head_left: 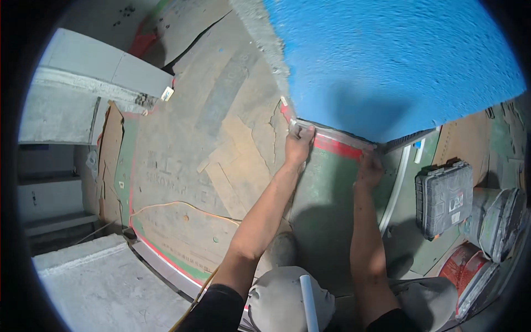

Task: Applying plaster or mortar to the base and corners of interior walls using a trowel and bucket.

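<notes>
A thin, pale grey strip runs along the foot of a blue-painted wall, just above red tape on the green floor covering. Near the wall's left corner, my left hand pinches one end of this strip. My right hand has its fingers closed at the other end, low against the wall; the fingertips are partly in shadow. What the strip is made of cannot be made out. A slim white tube lies across my bent knee.
To the right stand a grey tool case, a lidded bucket and a red container. A long white strip lies on the floor nearby. Orange cord crosses the brown floor boards. Concrete ledges border the left.
</notes>
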The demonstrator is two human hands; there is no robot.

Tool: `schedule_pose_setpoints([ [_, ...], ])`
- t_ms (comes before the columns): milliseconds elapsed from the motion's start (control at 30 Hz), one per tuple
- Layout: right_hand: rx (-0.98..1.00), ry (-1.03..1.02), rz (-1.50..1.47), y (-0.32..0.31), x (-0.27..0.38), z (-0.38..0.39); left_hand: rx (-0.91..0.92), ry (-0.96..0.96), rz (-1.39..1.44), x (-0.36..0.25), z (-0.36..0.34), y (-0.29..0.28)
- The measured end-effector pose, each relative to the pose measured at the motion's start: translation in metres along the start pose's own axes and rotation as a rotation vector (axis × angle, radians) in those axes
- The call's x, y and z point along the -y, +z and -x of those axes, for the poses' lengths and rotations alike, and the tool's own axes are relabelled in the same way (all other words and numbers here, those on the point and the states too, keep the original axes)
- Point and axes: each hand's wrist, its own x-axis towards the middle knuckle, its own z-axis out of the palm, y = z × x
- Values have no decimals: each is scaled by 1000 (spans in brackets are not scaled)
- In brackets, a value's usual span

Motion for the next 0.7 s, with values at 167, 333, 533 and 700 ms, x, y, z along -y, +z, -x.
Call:
schedule_pose_setpoints([
  [167,18,-15,-73,-20,7,-14,39,-71,73,0,6,22],
  [333,-4,-62,46,-9,34,5,-15,5,54,7,3,15],
  [533,-10,-68,49,-2,45,7,-42,-18,-38,5,-4,16],
  [700,-9,-37,-54,-5,51,1,-38,-67,-77,0,2,25],
])
